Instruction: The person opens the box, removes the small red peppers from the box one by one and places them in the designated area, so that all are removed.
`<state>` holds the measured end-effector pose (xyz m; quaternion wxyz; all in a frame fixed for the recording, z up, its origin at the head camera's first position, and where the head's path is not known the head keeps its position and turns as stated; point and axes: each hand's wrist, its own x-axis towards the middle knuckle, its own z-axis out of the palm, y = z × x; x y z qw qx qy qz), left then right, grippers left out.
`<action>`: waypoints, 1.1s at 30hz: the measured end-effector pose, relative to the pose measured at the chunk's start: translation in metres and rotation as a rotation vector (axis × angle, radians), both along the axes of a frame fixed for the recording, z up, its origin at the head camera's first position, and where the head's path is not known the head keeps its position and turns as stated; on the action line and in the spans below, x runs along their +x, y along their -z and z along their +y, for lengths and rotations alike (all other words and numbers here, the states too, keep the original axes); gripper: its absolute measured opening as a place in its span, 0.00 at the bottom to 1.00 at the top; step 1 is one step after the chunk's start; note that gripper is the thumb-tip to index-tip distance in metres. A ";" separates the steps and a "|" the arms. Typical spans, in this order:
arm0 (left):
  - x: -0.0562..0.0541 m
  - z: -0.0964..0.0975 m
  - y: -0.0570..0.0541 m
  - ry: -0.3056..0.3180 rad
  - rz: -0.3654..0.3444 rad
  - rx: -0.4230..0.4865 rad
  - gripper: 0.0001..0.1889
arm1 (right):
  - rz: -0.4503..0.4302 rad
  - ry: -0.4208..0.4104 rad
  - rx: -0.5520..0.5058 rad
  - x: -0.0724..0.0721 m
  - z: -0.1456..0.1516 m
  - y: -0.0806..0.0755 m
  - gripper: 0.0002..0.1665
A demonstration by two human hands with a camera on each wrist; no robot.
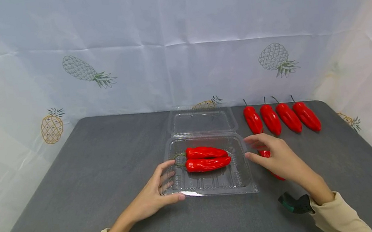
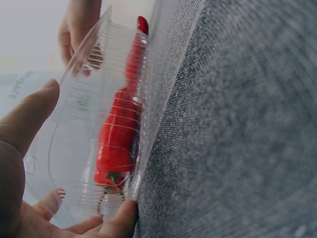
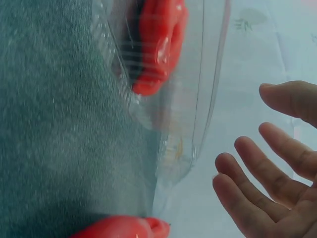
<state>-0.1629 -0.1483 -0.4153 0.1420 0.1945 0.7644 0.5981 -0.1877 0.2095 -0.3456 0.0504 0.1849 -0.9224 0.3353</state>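
A clear plastic clamshell container lies on the table with its lid folded back. Two red peppers with green stems lie side by side in its base, stems to the left. My left hand holds the container's near left corner, thumb along the front edge and fingers around the left wall. In the left wrist view the pepper shows through the plastic. My right hand hovers by the right rim, fingers spread and holding nothing. Under it lies another red pepper, partly hidden by the hand.
Several red peppers form a row at the back right of the grey table, stems pointing away. A white cloth with pineapple prints hangs behind the table and at both sides.
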 end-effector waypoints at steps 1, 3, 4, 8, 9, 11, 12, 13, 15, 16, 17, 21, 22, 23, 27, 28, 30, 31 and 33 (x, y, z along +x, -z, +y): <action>0.000 0.000 0.000 0.000 0.001 0.002 0.48 | 0.006 -0.007 0.000 0.000 -0.002 0.000 0.25; -0.001 0.000 0.001 0.004 0.013 0.006 0.47 | 0.014 -0.020 0.004 0.000 -0.005 0.001 0.25; -0.001 0.000 0.001 0.007 0.020 0.007 0.47 | 0.016 -0.026 0.005 0.000 -0.007 0.001 0.25; -0.001 -0.001 0.001 0.007 0.027 0.011 0.47 | 0.011 -0.047 0.003 0.000 -0.013 0.001 0.24; -0.001 -0.001 0.001 0.006 0.025 0.010 0.47 | 0.010 -0.053 0.001 0.000 -0.014 0.002 0.24; -0.001 -0.001 0.001 0.005 0.020 0.008 0.47 | 0.011 -0.068 -0.001 -0.001 -0.018 0.003 0.23; -0.001 -0.001 0.001 0.005 0.018 0.008 0.47 | 0.012 -0.078 0.000 -0.001 -0.019 0.004 0.23; -0.001 -0.001 0.001 0.005 0.017 0.008 0.47 | 0.013 -0.088 -0.001 -0.001 -0.021 0.005 0.23; -0.001 -0.001 0.001 0.006 0.016 0.009 0.47 | 0.017 -0.109 0.000 -0.002 -0.025 0.007 0.22; -0.001 -0.001 0.002 0.007 0.017 0.009 0.47 | 0.016 -0.118 0.002 -0.002 -0.026 0.007 0.22; -0.002 0.000 0.002 0.008 0.018 0.011 0.47 | 0.015 -0.128 0.003 -0.002 -0.028 0.008 0.22; -0.002 0.000 0.002 0.005 0.022 0.015 0.47 | 0.001 -0.147 0.010 -0.004 -0.034 0.010 0.23; -0.002 0.000 0.002 0.004 0.020 0.017 0.47 | -0.004 -0.150 0.011 -0.004 -0.036 0.011 0.23; -0.002 0.000 0.002 0.003 0.019 0.017 0.47 | -0.005 -0.153 0.014 -0.004 -0.038 0.011 0.23; -0.001 0.001 0.001 -0.005 -0.001 0.014 0.48 | -0.003 -0.169 0.027 -0.006 -0.044 0.013 0.23; 0.000 0.001 0.000 -0.008 -0.007 0.013 0.48 | -0.002 -0.173 0.029 -0.007 -0.045 0.014 0.23; 0.000 0.000 0.000 -0.009 -0.012 0.013 0.48 | -0.001 -0.183 0.030 -0.008 -0.048 0.015 0.23; 0.000 0.000 -0.001 -0.009 -0.012 0.013 0.48 | -0.005 -0.188 0.027 -0.009 -0.049 0.015 0.23; 0.001 0.000 -0.002 -0.010 -0.016 0.014 0.49 | -0.014 -0.196 0.022 -0.010 -0.051 0.016 0.23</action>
